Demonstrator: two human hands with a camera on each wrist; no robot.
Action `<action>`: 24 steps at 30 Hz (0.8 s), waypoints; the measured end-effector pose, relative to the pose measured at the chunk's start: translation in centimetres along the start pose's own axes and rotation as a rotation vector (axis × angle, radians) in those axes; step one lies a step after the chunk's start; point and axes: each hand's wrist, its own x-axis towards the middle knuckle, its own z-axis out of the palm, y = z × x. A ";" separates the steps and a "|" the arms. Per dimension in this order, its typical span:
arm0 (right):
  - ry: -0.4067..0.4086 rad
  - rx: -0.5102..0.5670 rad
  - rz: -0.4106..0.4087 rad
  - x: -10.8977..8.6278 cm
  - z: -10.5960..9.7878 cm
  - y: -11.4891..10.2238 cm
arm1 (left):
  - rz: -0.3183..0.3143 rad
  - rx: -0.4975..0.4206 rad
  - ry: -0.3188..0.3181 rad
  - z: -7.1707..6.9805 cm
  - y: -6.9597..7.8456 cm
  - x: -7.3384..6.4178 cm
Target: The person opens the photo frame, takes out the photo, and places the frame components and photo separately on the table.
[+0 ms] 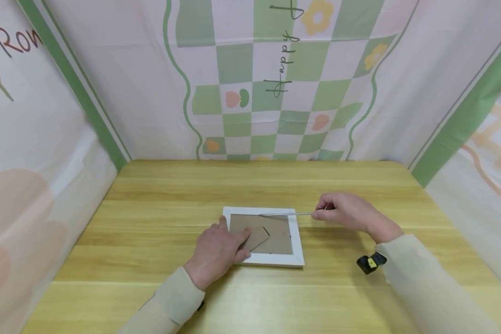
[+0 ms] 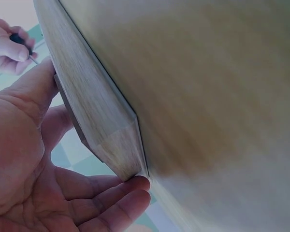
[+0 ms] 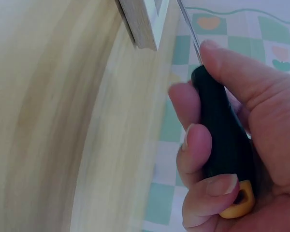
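Note:
A picture frame (image 1: pixel 297 241) lies on the table with its brown backing board (image 1: pixel 277 246) and small folding stand (image 1: pixel 256 237) facing up. My left hand (image 1: pixel 217 250) holds its near left corner. One finger presses on the stand, the thumb meets the near side, and other fingers rest along the left side. To the right, my right hand (image 1: pixel 348 213) grips a screwdriver (image 3: pixel 222 130) by its dark handle, which ends in yellow. Its thin metal shaft (image 1: pixel 302 214) reaches left across the frame's border to the far edge of the backing, where the tip is hard to make out.
The wood-grain table (image 1: pixel 163 199) extends around the frame on all sides. A printed curtain (image 1: pixel 271 111) with green checks hangs behind its far edge, and further cloth hangs at left and right. A black band with a small device (image 1: pixel 371 263) sits at the right wrist.

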 end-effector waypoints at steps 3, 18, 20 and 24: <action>-0.061 0.074 0.025 0.5 -0.4 0.4 | -0.009 -0.008 -0.007 0.0 0.1 0.0; -0.141 0.178 0.078 1.2 -0.8 1.4 | -0.017 -0.015 -0.020 -0.3 0.2 0.2; -0.080 0.120 0.036 0.6 -0.5 1.0 | -0.021 -0.022 -0.029 -0.3 0.3 0.1; 0.049 -0.011 -0.019 -0.5 0.1 0.2 | -0.027 -0.023 -0.039 -0.4 0.2 0.1</action>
